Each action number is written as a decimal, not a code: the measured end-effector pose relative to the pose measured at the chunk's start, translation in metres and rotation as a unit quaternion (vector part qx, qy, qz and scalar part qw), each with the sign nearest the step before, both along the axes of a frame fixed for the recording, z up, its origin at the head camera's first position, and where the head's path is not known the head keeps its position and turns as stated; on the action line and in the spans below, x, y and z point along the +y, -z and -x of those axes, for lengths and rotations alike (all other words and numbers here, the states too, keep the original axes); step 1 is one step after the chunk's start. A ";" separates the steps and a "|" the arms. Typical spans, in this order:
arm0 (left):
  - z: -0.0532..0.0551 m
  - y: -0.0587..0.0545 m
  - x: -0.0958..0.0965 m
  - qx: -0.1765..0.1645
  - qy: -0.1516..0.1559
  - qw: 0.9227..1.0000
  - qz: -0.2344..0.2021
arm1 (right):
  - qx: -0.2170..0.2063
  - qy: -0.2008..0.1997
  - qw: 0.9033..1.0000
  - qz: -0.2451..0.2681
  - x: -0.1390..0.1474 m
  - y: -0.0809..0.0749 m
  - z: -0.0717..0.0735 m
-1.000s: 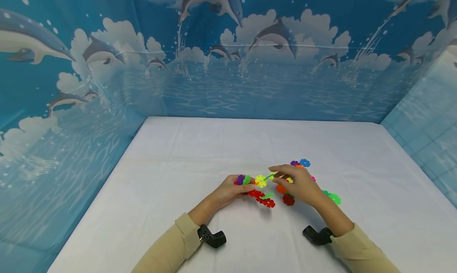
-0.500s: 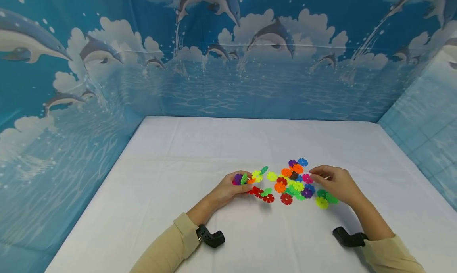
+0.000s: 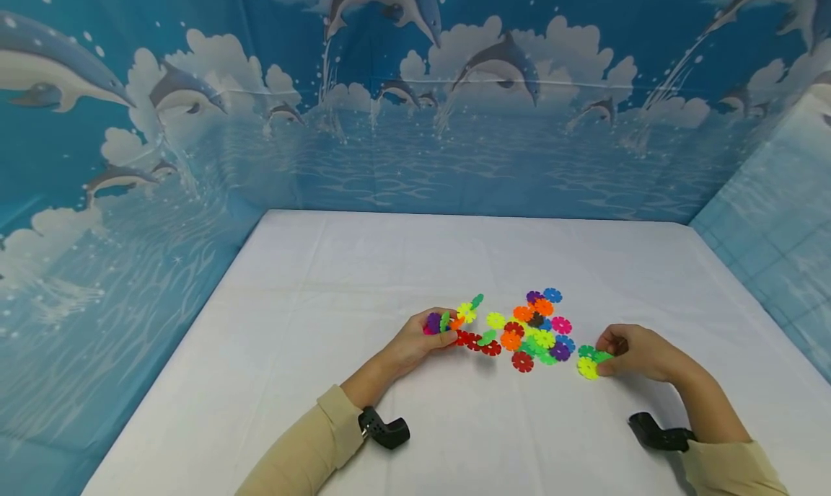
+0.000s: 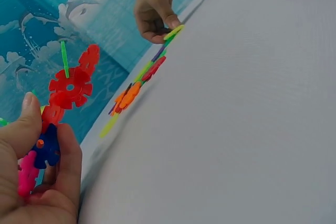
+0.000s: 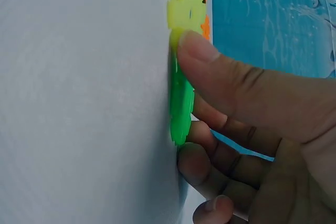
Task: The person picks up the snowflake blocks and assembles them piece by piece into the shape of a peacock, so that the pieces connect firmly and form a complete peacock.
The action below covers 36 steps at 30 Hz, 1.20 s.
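My left hand (image 3: 422,342) holds a joined cluster of plastic flower-shaped interlocking discs above the white table. A row of red discs (image 3: 474,341) sticks out to its right, and a yellow disc (image 3: 466,312) tipped with green rises above. In the left wrist view, a blue disc (image 4: 48,148) and a pink disc (image 4: 27,174) sit between thumb and fingers; the palm hides part of the cluster. At the right, my right hand (image 3: 639,353) pinches a green disc (image 5: 182,108) at the table surface, its thumb overlapping a yellow disc (image 3: 587,368) alongside.
Loose discs in mixed colours form a pile (image 3: 545,337) between the hands, with a red disc (image 3: 522,362) at its front and a blue disc (image 3: 552,295) at its back. A dolphin-print curtain (image 3: 415,157) stands behind the white tabletop (image 3: 363,265).
My right hand has left the held cluster, passed right over the pile and come down to the green and yellow discs. The left hand keeps its grip, its red row tilting up slightly.
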<state>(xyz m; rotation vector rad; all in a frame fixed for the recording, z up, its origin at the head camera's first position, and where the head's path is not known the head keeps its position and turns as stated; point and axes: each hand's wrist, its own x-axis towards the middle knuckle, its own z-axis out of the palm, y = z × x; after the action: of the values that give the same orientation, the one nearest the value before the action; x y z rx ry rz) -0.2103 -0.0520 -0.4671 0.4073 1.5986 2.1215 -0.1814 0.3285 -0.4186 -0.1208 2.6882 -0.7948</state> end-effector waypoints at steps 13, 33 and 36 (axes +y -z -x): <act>0.003 0.003 -0.001 -0.006 0.006 1.000 0.006 | 0.020 -0.008 1.000 0.005 -0.001 -0.003 -0.001; 0.003 0.000 0.000 -0.040 0.009 0.999 -0.016 | 0.145 -0.013 0.975 0.165 -0.082 -0.014 0.009; 0.003 0.001 0.000 -0.034 0.010 0.999 -0.011 | 0.161 -0.022 0.970 0.181 -0.098 -0.013 0.014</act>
<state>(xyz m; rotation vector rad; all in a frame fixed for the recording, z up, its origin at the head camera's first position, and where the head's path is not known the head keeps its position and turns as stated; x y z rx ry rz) -0.2133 -0.0524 -0.4677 0.3547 1.5277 2.1172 -0.1951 0.2300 -0.4057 -0.4280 2.7862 -1.3470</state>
